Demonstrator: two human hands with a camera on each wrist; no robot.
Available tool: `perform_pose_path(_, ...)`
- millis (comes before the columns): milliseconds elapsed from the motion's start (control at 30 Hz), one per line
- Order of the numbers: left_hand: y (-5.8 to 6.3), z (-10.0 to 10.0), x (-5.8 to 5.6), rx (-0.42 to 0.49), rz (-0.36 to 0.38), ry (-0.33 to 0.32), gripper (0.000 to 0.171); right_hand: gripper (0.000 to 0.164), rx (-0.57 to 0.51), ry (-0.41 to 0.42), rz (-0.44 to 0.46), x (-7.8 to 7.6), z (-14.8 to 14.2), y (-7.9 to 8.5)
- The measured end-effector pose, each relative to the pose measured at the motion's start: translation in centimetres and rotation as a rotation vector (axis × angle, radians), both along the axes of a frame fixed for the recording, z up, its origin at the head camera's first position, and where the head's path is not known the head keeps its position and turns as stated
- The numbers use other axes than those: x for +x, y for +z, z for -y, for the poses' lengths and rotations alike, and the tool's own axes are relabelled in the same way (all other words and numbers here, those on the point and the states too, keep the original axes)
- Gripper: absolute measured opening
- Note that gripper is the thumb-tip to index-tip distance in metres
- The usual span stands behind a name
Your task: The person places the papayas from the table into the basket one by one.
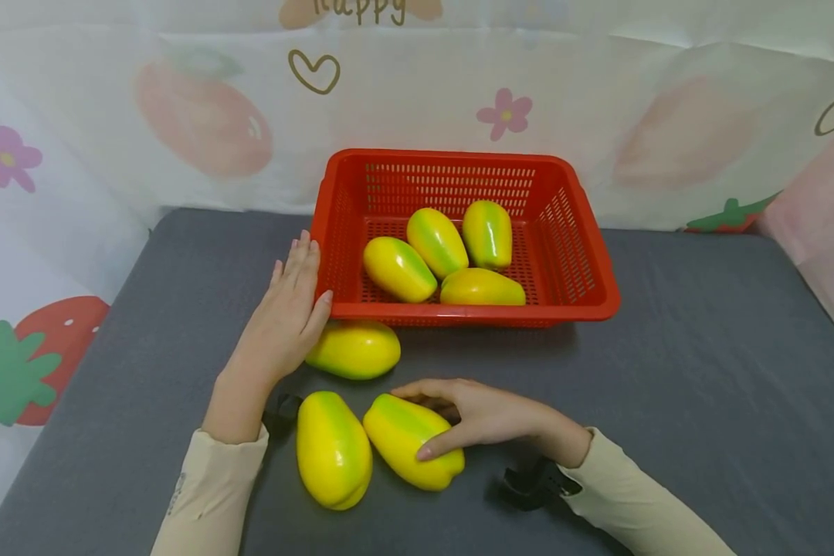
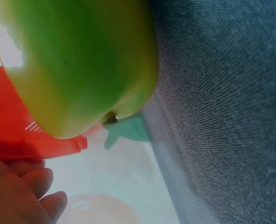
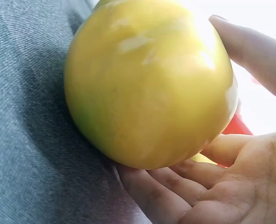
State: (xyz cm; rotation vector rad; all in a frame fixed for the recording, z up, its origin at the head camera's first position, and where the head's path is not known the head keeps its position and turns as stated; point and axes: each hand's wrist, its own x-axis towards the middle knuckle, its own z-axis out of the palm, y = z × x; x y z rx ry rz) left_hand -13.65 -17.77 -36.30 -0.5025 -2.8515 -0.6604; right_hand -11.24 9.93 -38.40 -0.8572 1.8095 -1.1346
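My right hand grips a yellow-green papaya on the table, thumb on the near side and fingers round the far side. In the right wrist view this papaya fills the middle, with the fingers curved along it. With fingers straight, my left hand lies against the left wall of the red plastic basket. Just right of that hand, a papaya lies at the basket's front left corner. Another papaya is beside the gripped one, close to its left end.
Inside the basket lie several papayas. The grey cloth-covered table extends to both sides. A white printed sheet hangs behind the basket. Dark wrist straps show near the sleeves.
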Motion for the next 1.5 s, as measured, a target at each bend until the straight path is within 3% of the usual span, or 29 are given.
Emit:
perform_pose_path(633,0.1,0.0,-0.1,-0.009,0.025,-0.01,0.063,0.072,-0.028,-0.064,-0.016,-0.4,-1.4,1.7)
perform_pose_path(900,-0.1,0.1,-0.1,-0.013,0.008,-0.002,0.064,0.07,-0.086,-0.107,-0.085,-1.3,-2.7,3.9)
perform_pose_path(1233,0.0,0.1,-0.1,-0.01,0.017,-0.002,0.064,0.069,-0.224,-0.064,-0.122,-2.7,-4.4,6.7)
perform_pose_path(1500,-0.1,0.0,-0.2,-0.006,0.021,-0.001,0.064,0.068,-0.25,-0.16,-0.176,-4.3,-5.4,8.9)
